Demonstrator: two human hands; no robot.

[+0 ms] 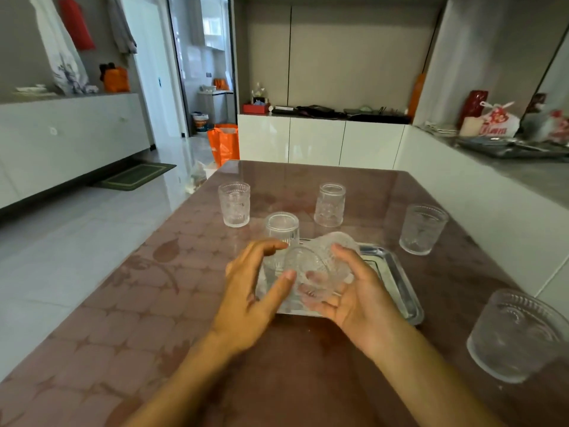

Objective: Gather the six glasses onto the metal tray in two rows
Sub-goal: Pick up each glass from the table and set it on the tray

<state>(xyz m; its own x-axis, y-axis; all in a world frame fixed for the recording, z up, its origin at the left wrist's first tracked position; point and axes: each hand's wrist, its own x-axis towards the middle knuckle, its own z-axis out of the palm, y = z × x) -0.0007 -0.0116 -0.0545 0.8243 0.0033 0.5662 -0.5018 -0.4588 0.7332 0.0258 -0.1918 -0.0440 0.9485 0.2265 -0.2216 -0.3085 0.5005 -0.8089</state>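
Brown patterned table [123,303] is carrying a shallow shiny metal tray [400,288], rim raised, with one glass upside down [281,229] at its far-left corner and four more sitting off it. Right hand [354,297] is cupping a tilted glass [320,266] over the tray while left hand [249,300] is hovering open beside it (rigid, embossed, likely slick and breakable, so I'd be gripping the ribbed wall, not the rim)
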